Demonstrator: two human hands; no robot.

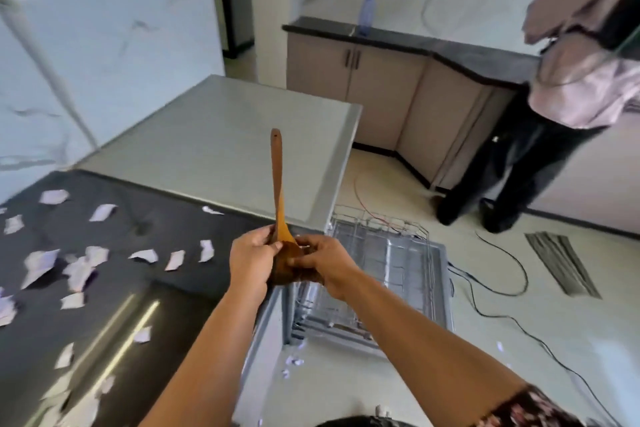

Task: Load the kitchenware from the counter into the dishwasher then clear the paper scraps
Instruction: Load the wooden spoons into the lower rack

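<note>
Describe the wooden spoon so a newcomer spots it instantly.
Start at the dark counter strewn with paper scraps; go to its right edge, by the wire rack. The left hand and right hand grip a wooden spoon by its bowl. Only it is wood, handle pointing up.

Both hands, left hand [251, 255] and right hand [323, 262], grip a wooden spoon [278, 198] above the dishwasher rack [384, 253].

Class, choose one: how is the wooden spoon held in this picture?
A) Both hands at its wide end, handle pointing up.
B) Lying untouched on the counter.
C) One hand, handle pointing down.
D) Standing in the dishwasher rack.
A: the left hand and right hand both grip the wide end of the wooden spoon, and its handle points up above them.
</note>
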